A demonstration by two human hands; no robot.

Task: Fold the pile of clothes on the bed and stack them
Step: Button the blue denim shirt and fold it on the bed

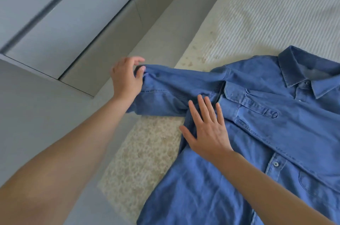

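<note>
A blue denim shirt [266, 132] lies front up on the bed [266, 13], collar toward the upper right, buttons closed. Its left sleeve [174, 85] stretches out past the bed's edge. My left hand [127, 77] grips the cuff end of that sleeve, thumb and fingers curled round the fabric. With fingers straight and spread, my right hand [206, 129] presses flat on the shirt near the armpit seam. No other clothes are in view.
The bed has a pale striped cover with a speckled beige border [143, 151] along its left edge. A grey floor strip [161, 28] runs beside it. Grey cabinet fronts [55, 22] stand at the upper left.
</note>
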